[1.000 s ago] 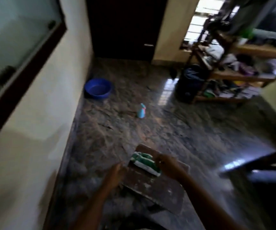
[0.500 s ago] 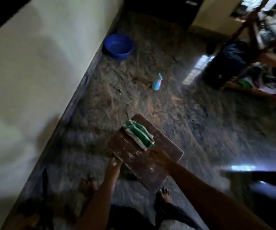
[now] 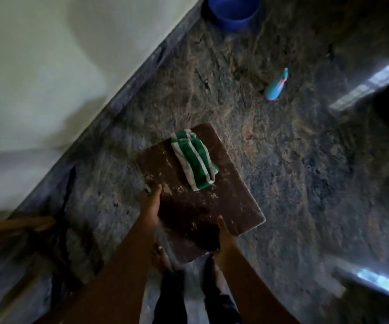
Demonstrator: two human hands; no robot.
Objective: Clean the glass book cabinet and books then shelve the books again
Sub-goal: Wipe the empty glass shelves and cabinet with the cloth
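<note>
I hold a dark brown wooden board (image 3: 231, 195) flat in front of me, above the floor and my bare feet. My left hand (image 3: 150, 206) grips its left edge, thumb on top. My right hand (image 3: 225, 239) grips its near right edge. A folded green and white striped cloth (image 3: 194, 160) lies on the far half of the board. The glass cabinet and the books are out of view.
A blue basin (image 3: 233, 10) sits on the granite floor by the wall at the top. A light blue spray bottle (image 3: 276, 85) stands further right. A pale wall (image 3: 48, 66) runs along the left. Wooden furniture legs (image 3: 13, 225) show at lower left.
The view has tilted down from the room to the floor. The board with the cloth now sits closer and lower, and both hands have shifted along its near edges.
</note>
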